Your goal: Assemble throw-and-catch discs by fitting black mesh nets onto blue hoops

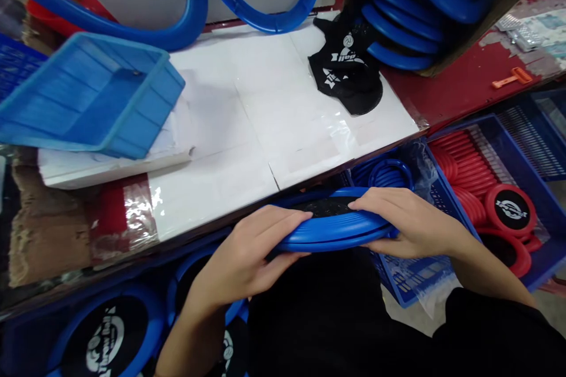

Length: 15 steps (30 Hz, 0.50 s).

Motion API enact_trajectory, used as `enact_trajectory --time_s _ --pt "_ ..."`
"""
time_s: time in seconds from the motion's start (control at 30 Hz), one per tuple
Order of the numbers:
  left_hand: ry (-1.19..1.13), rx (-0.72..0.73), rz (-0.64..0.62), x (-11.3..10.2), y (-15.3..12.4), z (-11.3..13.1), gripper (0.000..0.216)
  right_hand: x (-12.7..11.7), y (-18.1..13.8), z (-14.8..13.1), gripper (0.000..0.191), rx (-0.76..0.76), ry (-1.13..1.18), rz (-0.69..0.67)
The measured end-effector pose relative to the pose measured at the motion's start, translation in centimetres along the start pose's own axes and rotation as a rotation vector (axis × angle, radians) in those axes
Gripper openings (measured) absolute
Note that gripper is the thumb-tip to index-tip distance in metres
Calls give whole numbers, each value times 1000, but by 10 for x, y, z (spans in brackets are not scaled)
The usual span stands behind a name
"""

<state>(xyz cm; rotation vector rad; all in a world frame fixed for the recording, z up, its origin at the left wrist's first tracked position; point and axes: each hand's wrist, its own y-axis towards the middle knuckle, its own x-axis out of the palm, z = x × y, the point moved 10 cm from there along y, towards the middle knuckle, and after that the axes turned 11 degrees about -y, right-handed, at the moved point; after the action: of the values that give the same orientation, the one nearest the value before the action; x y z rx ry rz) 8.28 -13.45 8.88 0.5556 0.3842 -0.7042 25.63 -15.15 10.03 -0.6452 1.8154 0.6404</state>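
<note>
As I looked on, the person's left hand (245, 253) and right hand (409, 221) each had a closed grip on opposite sides of a blue ring (336, 232), held just before the worktop (230, 123); black printed fabric (345, 73) lay farther back.
</note>
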Motion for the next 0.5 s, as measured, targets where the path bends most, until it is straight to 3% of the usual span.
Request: enact_trajectory --time_s 0.17,0.4,0.5 --pt "-35 -62 53 -23 -14 -13 40 -1 -3 8 49 11 73 81" --pt "-27 -44 44 -25 -22 -13 37 -4 6 -14 54 -54 14 135" --pt "2 -30 71 -25 -26 -13 36 -13 9 -23 44 -63 -21 212"
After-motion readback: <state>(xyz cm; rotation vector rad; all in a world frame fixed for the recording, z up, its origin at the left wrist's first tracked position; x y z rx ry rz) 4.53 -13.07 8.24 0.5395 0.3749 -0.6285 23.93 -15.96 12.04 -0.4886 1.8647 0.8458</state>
